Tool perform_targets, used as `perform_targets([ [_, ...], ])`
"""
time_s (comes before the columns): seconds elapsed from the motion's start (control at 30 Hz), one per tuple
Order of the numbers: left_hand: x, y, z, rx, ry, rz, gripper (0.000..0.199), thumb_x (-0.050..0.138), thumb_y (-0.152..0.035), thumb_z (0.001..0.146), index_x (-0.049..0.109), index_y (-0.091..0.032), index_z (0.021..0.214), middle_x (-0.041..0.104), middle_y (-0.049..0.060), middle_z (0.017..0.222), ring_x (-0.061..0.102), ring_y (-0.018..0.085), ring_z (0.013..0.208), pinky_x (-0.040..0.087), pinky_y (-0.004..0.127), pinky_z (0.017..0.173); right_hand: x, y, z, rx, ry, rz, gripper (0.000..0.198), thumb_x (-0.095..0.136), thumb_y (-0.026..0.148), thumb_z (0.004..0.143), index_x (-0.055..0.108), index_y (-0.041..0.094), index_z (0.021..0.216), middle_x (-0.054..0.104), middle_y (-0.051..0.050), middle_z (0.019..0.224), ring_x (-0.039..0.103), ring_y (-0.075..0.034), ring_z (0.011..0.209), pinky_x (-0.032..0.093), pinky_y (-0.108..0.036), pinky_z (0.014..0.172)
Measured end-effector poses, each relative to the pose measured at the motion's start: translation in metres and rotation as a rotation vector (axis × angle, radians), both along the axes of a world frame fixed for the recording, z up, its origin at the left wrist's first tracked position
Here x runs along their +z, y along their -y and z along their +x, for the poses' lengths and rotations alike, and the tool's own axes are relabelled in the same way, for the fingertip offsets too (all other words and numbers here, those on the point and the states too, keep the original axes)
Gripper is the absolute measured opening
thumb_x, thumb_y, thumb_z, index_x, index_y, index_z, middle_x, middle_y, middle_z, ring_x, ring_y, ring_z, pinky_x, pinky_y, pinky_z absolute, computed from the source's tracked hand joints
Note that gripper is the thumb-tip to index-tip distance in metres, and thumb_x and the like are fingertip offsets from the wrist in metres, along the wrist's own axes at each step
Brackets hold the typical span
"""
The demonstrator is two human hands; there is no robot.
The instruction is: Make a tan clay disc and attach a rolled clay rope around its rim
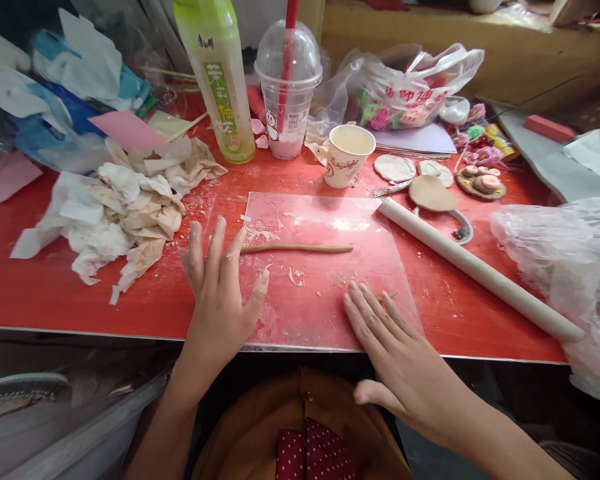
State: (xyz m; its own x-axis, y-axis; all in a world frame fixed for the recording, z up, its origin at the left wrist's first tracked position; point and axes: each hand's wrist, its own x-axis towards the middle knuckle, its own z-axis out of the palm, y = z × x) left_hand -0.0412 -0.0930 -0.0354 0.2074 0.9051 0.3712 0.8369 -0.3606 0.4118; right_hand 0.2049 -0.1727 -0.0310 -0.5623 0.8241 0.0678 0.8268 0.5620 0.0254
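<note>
A long thin roll of brown clay [305, 248] lies across a clear plastic sheet [310, 307] on the red table. My left hand [220, 287] has its fingers spread at the sheet's left edge, close to the roll's left end. Flat on the right part of the sheet rests my right hand [390, 340], fingers stretched out. A second, smaller piece of brown clay [393, 294] pokes out from under its fingers; the rest of that piece is hidden. Crumbs of clay are scattered over the sheet.
A grey rolling tube [480, 270] lies slanted to the right, near flat clay discs [433, 193]. Behind the sheet stand a paper cup [349, 157], a plastic cup with a straw [289, 100] and a green bottle [217, 87]. Crumpled tissues [125, 213] heap up at left.
</note>
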Motion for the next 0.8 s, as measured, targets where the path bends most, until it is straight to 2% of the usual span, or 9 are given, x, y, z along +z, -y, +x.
perform_targets([
  [0.1,0.000,0.000,0.000,0.011,-0.012,0.012,0.056,0.044,-0.038,0.089,0.030,-0.021,0.140,0.021,0.011,0.153,0.000,0.031,0.144,0.004,0.058,0.114,-0.002,-0.020,-0.013,0.009,-0.011,0.002,0.092,0.012,0.068,0.086,0.021,-0.003,0.144,0.023,-0.021,0.151,0.012,-0.029,0.143,0.019,-0.045,0.114],
  [0.2,0.001,0.000,0.000,0.012,-0.027,-0.001,0.055,0.043,-0.037,0.089,0.029,-0.020,0.140,0.020,0.011,0.153,0.000,0.031,0.144,0.004,0.058,0.114,-0.003,-0.012,-0.013,0.000,-0.025,0.027,0.092,0.012,0.068,0.087,0.023,-0.003,0.143,0.023,-0.021,0.151,0.013,-0.029,0.142,0.015,-0.043,0.115],
  [0.37,0.002,0.001,0.000,-0.005,-0.024,-0.032,0.057,0.043,-0.038,0.089,0.027,-0.021,0.141,0.019,0.010,0.154,-0.001,0.030,0.144,0.004,0.057,0.115,-0.004,0.018,-0.003,-0.007,0.012,0.039,0.096,0.017,0.071,0.085,0.017,-0.003,0.145,0.025,-0.021,0.150,0.012,-0.029,0.143,0.008,-0.040,0.116],
  [0.5,0.001,0.000,0.001,0.009,-0.022,-0.018,0.057,0.043,-0.039,0.089,0.029,-0.019,0.141,0.021,0.011,0.153,0.000,0.030,0.144,0.003,0.056,0.115,-0.002,-0.008,-0.011,0.008,-0.009,0.007,0.092,0.016,0.068,0.087,0.016,-0.002,0.145,0.023,-0.021,0.151,0.012,-0.028,0.142,0.016,-0.044,0.115],
  [0.63,-0.001,-0.001,0.000,-0.003,-0.019,-0.018,0.056,0.041,-0.041,0.090,0.029,-0.019,0.140,0.022,0.013,0.153,0.002,0.031,0.144,0.007,0.058,0.114,0.007,-0.035,-0.009,0.013,-0.149,-0.023,0.088,0.007,0.064,0.089,0.001,-0.002,0.146,0.014,-0.022,0.153,0.006,-0.025,0.143,0.021,-0.043,0.115],
  [0.73,-0.001,-0.001,-0.001,-0.015,-0.025,-0.008,0.055,0.041,-0.041,0.090,0.031,-0.018,0.139,0.022,0.014,0.152,0.002,0.030,0.144,0.008,0.058,0.114,0.011,-0.033,0.007,-0.041,-0.204,-0.017,0.082,0.004,0.061,0.090,-0.006,0.002,0.147,0.001,-0.018,0.155,0.003,-0.024,0.143,0.018,-0.043,0.115],
  [0.8,-0.001,-0.001,-0.001,-0.020,-0.028,-0.001,0.055,0.041,-0.042,0.090,0.031,-0.017,0.138,0.023,0.014,0.152,0.002,0.030,0.144,0.008,0.058,0.114,0.009,-0.023,0.019,-0.034,-0.153,-0.025,0.081,0.008,0.061,0.091,-0.003,0.004,0.148,0.007,-0.016,0.155,0.006,-0.024,0.143,0.017,-0.044,0.115],
])
